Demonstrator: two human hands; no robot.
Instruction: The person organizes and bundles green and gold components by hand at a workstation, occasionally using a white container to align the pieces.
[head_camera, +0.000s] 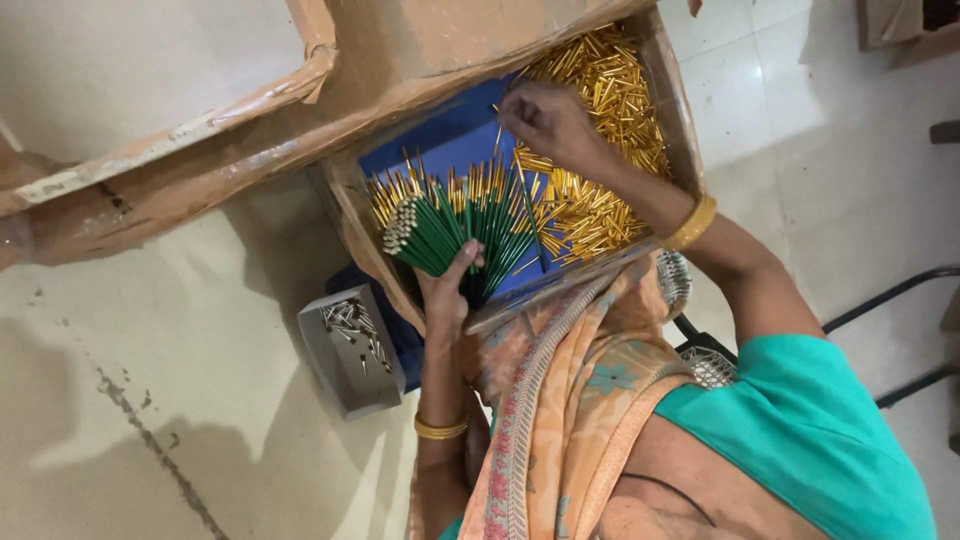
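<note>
Hands work inside a cardboard box (672, 110) seen from the head camera. The left hand (447, 290) grasps a fanned bundle of green pencils (462, 225), their gold ends pointing toward the box's far side, resting over the blue lining (450, 135). The right hand (545, 118) pinches a single thin pencil above a heap of gold caps (600, 90) filling the box's right part. A small grey tray (335, 375) with loose metal bits sits on the floor just beside the box.
</note>
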